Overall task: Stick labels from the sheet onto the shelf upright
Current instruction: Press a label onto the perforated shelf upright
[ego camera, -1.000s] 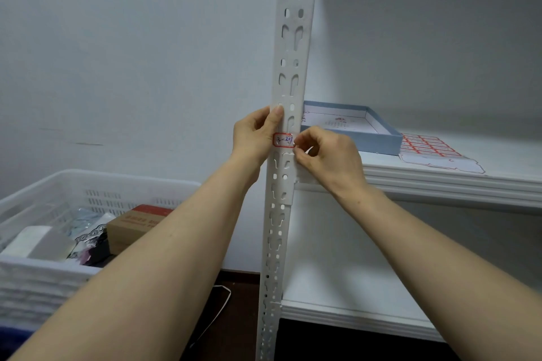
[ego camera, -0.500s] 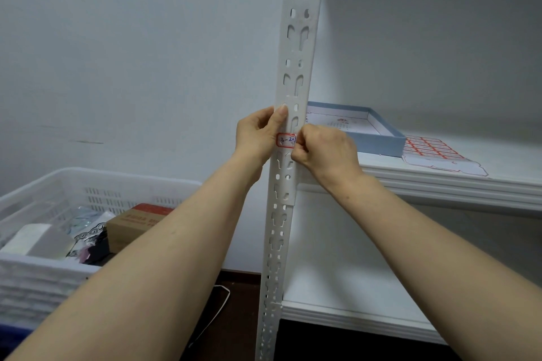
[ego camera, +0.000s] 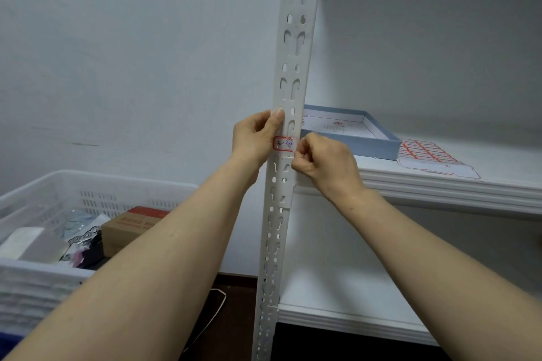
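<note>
A white slotted shelf upright (ego camera: 294, 47) runs from top to bottom in the middle of the view. A small red-bordered label (ego camera: 283, 143) with handwritten figures lies flat on its front face. My left hand (ego camera: 254, 138) grips the upright's left edge beside the label, its thumb lying up along the metal. My right hand (ego camera: 324, 160) sits at the label's right edge with its fingers curled and its fingertips against the upright. The label sheet (ego camera: 431, 157), with rows of red-bordered labels, lies on the middle shelf (ego camera: 457, 187) to the right.
A shallow blue box (ego camera: 356, 133) stands on the middle shelf behind the upright. A white plastic crate (ego camera: 38, 281) holding a cardboard box (ego camera: 129, 226) and packets stands at the lower left. A lower shelf (ego camera: 340, 302) and a dark floor with a white cable lie below.
The label now lies flat and fully visible on the upright. My right hand has slid from over it to its right edge. The left hand has kept its grip.
</note>
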The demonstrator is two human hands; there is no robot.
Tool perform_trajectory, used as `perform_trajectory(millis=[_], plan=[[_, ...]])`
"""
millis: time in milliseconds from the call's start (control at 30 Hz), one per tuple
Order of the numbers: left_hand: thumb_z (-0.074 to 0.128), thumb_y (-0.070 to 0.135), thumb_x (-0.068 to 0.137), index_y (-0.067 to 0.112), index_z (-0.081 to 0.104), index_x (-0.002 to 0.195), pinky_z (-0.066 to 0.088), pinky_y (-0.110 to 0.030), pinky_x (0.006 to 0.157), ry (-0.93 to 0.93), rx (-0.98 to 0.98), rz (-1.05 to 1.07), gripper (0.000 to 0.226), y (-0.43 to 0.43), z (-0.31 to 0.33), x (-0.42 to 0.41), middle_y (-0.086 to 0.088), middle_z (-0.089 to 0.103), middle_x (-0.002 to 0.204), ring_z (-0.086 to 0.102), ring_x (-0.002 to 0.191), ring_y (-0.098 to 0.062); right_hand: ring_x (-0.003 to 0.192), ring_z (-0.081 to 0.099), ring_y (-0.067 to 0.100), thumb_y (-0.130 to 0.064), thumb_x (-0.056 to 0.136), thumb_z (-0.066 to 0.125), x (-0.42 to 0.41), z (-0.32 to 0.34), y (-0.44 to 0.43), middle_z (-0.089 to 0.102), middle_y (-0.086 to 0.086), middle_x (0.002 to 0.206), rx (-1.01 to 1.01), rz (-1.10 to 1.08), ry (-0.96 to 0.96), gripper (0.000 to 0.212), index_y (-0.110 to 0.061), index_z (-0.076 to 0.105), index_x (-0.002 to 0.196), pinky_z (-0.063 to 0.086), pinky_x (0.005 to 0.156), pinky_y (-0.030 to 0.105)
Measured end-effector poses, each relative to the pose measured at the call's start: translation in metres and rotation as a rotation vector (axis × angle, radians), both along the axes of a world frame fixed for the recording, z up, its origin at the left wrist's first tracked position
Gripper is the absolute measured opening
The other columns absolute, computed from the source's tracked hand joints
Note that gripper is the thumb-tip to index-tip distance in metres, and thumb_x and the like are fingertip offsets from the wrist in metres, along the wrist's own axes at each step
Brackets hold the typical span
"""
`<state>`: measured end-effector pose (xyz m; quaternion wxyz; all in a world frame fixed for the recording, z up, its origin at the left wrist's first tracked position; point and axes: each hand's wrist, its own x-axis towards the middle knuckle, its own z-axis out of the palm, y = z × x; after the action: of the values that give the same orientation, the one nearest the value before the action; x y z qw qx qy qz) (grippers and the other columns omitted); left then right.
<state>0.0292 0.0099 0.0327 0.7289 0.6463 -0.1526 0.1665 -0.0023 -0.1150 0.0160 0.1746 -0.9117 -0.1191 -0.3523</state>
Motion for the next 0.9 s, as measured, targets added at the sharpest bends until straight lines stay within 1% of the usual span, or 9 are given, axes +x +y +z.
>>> perform_trajectory(millis=[133, 200, 267, 333, 367, 433, 533, 667, 900], plan=[[0.058, 0.027, 0.093, 0.025, 0.065, 0.075, 0.05, -0.011, 0.064, 0.03, -0.008, 0.014, 0.019, -0.001, 0.0, 0.0, 0.011, 0.065, 0.076, 0.058, 0.059, 0.009, 0.073, 0.059, 0.018, -0.021, 0.078, 0.063, -0.004, 0.003, -0.01, 0.059, -0.008, 0.069, 0.256, -0.011, 0.09, 0.008, -0.023, 0.058, 0.073, 0.045, 0.067, 0.031], [0.056, 0.03, 0.093, 0.018, 0.068, 0.093, 0.052, -0.02, 0.081, 0.022, 0.049, 0.122, 0.017, -0.006, -0.004, 0.003, 0.006, 0.068, 0.092, 0.063, 0.081, -0.001, 0.059, 0.061, 0.012, -0.013, 0.08, 0.063, -0.006, 0.009, -0.016, 0.058, -0.005, 0.063, 0.549, 0.11, 0.157, 0.019, -0.022, 0.056, 0.065, 0.047, 0.056, 0.025], [0.057, 0.028, 0.092, 0.013, 0.06, 0.12, 0.047, -0.029, 0.093, -0.136, 0.223, 0.42, 0.032, -0.012, -0.006, -0.004, -0.002, 0.058, 0.115, 0.057, 0.102, -0.013, 0.043, 0.052, 0.006, -0.007, 0.083, 0.062, -0.01, 0.016, -0.026, 0.056, 0.001, 0.061, 0.838, 0.22, 0.246, 0.019, -0.014, 0.058, 0.066, 0.036, 0.038, 0.018], [0.058, 0.016, 0.09, 0.011, 0.06, 0.119, 0.045, -0.019, 0.082, -0.407, 0.247, 0.526, 0.03, -0.021, -0.006, -0.016, -0.002, 0.051, 0.109, 0.053, 0.091, -0.007, 0.038, 0.043, 0.008, -0.008, 0.083, 0.064, -0.014, 0.023, -0.035, 0.052, 0.003, 0.06, 1.075, 0.305, 0.353, 0.019, -0.01, 0.056, 0.067, 0.026, 0.033, 0.016], [0.058, 0.011, 0.088, 0.011, 0.063, 0.114, 0.043, -0.013, 0.075, -0.473, 0.228, 0.456, 0.026, -0.027, -0.004, -0.022, 0.0, 0.053, 0.102, 0.053, 0.081, 0.001, 0.037, 0.039, 0.008, -0.009, 0.083, 0.064, -0.015, 0.026, -0.041, 0.049, 0.003, 0.059, 1.17, 0.339, 0.406, 0.019, -0.01, 0.055, 0.067, 0.023, 0.032, 0.016], [0.062, 0.007, 0.086, 0.011, 0.068, 0.106, 0.042, -0.007, 0.068, -0.446, 0.227, 0.246, 0.022, -0.041, 0.001, -0.031, 0.003, 0.061, 0.091, 0.055, 0.073, 0.005, 0.035, 0.032, 0.006, -0.01, 0.084, 0.063, -0.017, 0.032, -0.054, 0.045, 0.0, 0.055, 1.314, 0.392, 0.494, 0.02, -0.013, 0.05, 0.069, 0.017, 0.031, 0.014], [0.07, 0.009, 0.082, 0.009, 0.069, 0.11, 0.05, -0.014, 0.076, -0.366, 0.244, 0.044, 0.028, -0.061, 0.004, -0.034, -0.003, 0.068, 0.092, 0.063, 0.08, -0.006, 0.031, 0.024, 0.003, -0.013, 0.086, 0.058, -0.022, 0.04, -0.071, 0.034, -0.007, 0.047, 1.388, 0.445, 0.615, 0.021, -0.018, 0.046, 0.069, 0.01, 0.029, 0.012], [0.075, 0.01, 0.077, 0.007, 0.071, 0.107, 0.053, -0.027, 0.085, -0.417, 0.275, -0.006, 0.031, -0.082, 0.009, -0.031, -0.005, 0.07, 0.091, 0.067, 0.087, -0.018, 0.028, 0.021, 0.003, -0.018, 0.087, 0.055, -0.028, 0.048, -0.09, 0.025, -0.009, 0.043, 1.449, 0.457, 0.731, 0.028, -0.019, 0.045, 0.061, 0.005, 0.029, 0.014], [0.072, 0.013, 0.081, 0.011, 0.075, 0.098, 0.049, -0.016, 0.074, -0.557, 0.405, 0.118, 0.018, -0.105, 0.017, -0.019, -0.003, 0.071, 0.084, 0.062, 0.074, -0.008, 0.024, 0.023, 0.006, -0.025, 0.087, 0.056, -0.025, 0.056, -0.11, 0.026, -0.007, 0.038, 1.638, 0.553, 0.88, 0.03, -0.016, 0.053, 0.059, 0.006, 0.029, 0.014]])
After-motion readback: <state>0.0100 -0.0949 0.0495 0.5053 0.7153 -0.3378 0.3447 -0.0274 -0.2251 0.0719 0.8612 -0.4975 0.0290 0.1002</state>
